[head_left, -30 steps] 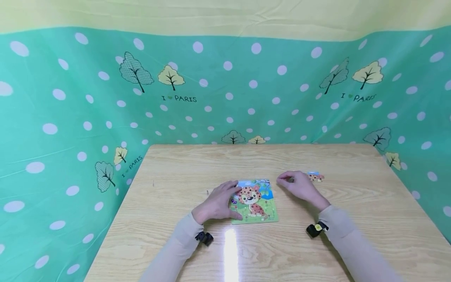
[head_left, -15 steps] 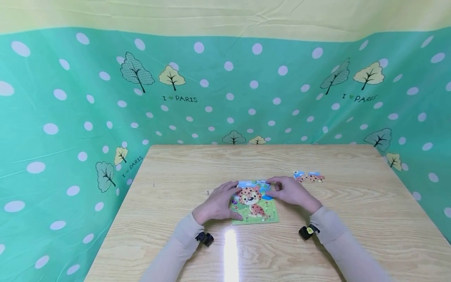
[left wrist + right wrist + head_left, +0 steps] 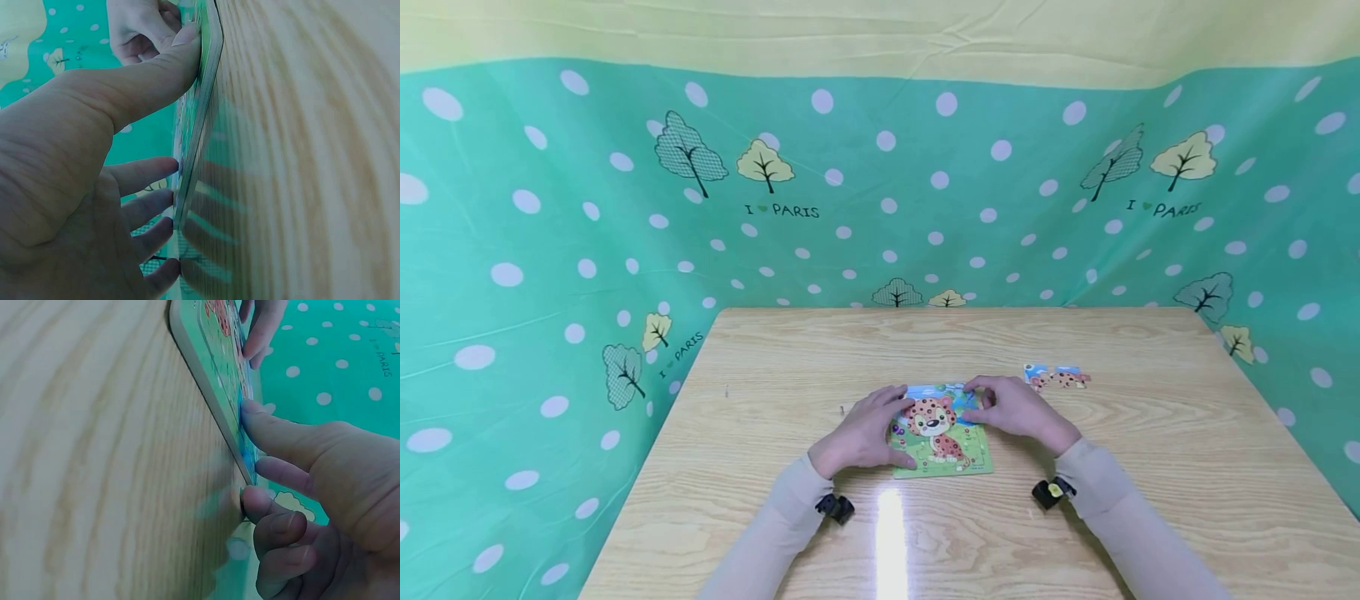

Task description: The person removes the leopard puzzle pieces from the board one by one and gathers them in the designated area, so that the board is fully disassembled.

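Note:
A square jigsaw puzzle with a spotted leopard cub on green grass lies on the wooden table. Along its left side rests my left hand, thumb on the lower part and the fairly straight fingers at the upper left edge. My right hand is at the upper right corner, thumb and index finger around a blue puzzle piece there; the fingers partly cover it. In the right wrist view the other fingers are curled beside the board's edge. The piece's outline and how it sits are hard to make out.
Loose puzzle pieces with spots and blue sky lie beyond the right hand, on the table's right half. A bright light reflection crosses the wooden table in front of the puzzle. A green dotted curtain surrounds the table's back and sides.
My right hand has moved left from beside the puzzle to its upper right corner, uncovering another loose piece behind it. The left hand stays in place.

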{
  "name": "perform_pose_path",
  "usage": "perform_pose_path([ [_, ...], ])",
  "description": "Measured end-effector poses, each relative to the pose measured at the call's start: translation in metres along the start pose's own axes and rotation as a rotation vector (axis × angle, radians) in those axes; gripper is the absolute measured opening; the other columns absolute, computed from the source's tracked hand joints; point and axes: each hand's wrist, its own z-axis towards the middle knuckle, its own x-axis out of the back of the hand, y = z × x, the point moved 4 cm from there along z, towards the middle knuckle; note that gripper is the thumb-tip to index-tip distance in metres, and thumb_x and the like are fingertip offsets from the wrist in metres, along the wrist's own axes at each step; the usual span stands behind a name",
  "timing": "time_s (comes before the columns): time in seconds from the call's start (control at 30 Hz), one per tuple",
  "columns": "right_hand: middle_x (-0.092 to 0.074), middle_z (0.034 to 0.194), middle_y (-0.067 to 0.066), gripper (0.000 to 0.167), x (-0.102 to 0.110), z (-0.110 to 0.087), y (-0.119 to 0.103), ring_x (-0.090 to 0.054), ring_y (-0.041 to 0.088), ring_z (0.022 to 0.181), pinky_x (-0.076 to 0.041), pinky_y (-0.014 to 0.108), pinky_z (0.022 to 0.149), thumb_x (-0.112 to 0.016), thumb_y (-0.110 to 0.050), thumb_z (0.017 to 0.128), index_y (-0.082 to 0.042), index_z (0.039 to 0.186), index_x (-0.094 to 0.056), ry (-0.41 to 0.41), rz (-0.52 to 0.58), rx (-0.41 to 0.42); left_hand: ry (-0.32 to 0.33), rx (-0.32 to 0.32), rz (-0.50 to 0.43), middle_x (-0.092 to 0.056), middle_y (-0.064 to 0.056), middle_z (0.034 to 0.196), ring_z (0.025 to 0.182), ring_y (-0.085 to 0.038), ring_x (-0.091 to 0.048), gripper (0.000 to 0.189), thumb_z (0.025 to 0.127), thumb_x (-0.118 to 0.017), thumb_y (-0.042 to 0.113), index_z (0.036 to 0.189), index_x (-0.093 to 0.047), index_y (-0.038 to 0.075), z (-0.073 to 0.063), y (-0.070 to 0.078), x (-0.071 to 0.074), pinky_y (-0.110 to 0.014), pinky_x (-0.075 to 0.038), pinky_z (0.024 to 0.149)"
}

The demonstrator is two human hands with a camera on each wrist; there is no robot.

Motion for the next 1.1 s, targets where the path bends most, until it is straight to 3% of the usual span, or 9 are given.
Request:
perform_pose_path([
  [0.23, -0.06, 0.071, -0.004, 0.053, 0.005, 0.0016, -0.0017, -0.05, 0.012, 0.058, -0.042, 0.028, 0.053, -0.083, -0.035, 0.09, -0.012, 0.135, -0.067, -0.087, 0.009, 0.005, 0.002, -0.004, -0.001, -0.024, -0.005, 0.17, 0.156, -0.029, -0.018, 0.107, 0.073, -0.089, 0.056, 0.158, -0.043, 0.012, -0.0014, -0.0009, 0.0006, -0.054, -0.016, 0.125],
  [0.43, -0.058, 0.067, 0.0, 0.052, 0.009, 0.0067, -0.0045, -0.046, 0.013, 0.054, -0.04, 0.029, 0.051, -0.084, -0.03, 0.088, -0.014, 0.134, -0.066, -0.149, 0.039, -0.042, 0.003, -0.008, -0.006, -0.024, -0.006, 0.17, 0.156, -0.029, -0.018, 0.107, 0.073, -0.089, 0.056, 0.159, -0.042, 0.011, -0.0025, -0.001, 0.0008, -0.054, -0.017, 0.124],
  [0.83, -0.052, 0.069, 0.0, 0.042, 0.0071, 0.0074, 0.0005, -0.042, 0.014, 0.055, -0.04, 0.028, 0.053, -0.081, -0.019, 0.091, -0.013, 0.128, -0.061, -0.203, 0.186, -0.071, -0.007, -0.018, 0.002, -0.024, -0.006, 0.17, 0.156, -0.029, -0.018, 0.107, 0.073, -0.089, 0.056, 0.159, -0.042, 0.012, -0.001, 0.0004, 0.001, -0.054, -0.016, 0.124],
  [1.1, -0.044, 0.067, -0.003, 0.035, 0.0049, 0.008, 0.0017, -0.04, 0.013, 0.056, -0.037, 0.025, 0.053, -0.078, -0.015, 0.094, -0.011, 0.121, -0.056, -0.182, 0.18, -0.01, -0.006, -0.014, -0.007, -0.024, -0.006, 0.17, 0.156, -0.03, -0.018, 0.108, 0.073, -0.089, 0.057, 0.159, -0.042, 0.012, -0.001, 0.001, -0.0009, -0.055, -0.017, 0.124],
])
